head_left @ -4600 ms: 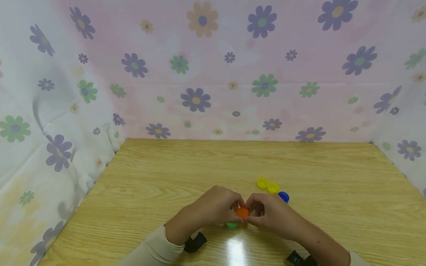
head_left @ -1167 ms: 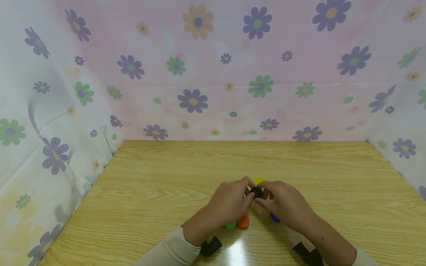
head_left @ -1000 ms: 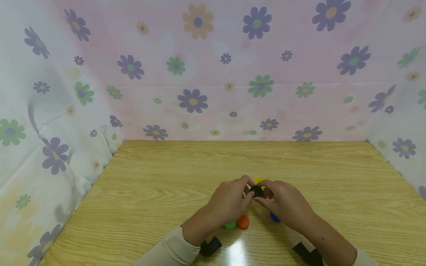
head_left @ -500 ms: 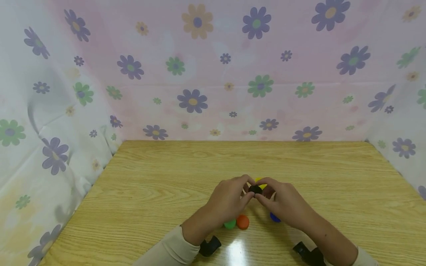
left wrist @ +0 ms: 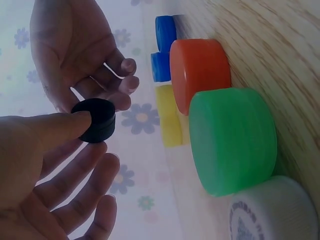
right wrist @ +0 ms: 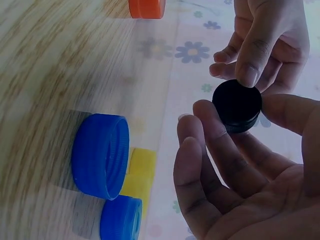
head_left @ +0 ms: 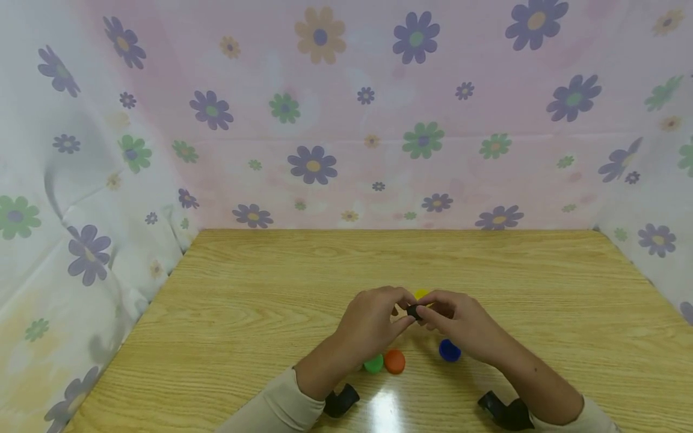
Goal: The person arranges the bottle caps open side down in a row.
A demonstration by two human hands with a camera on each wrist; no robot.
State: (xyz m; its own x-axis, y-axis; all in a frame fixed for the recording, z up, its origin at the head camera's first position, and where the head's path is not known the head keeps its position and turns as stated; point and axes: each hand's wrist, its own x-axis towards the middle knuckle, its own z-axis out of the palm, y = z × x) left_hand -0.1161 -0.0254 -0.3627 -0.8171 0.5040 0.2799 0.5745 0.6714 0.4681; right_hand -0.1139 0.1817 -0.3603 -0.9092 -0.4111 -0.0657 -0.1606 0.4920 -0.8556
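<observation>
Behind the left hand (head_left: 370, 317), past the bare wrist, a cream sleeve (head_left: 281, 402) ended in a plain edge, its cloth softly creased. On that wrist's inner side showed a black wrist mount (head_left: 342, 403), curved like an elbow pipe. Behind the right hand (head_left: 462, 323) came a similar black bracket (head_left: 508, 414), then a matching cream cuff (head_left: 587, 418).
</observation>
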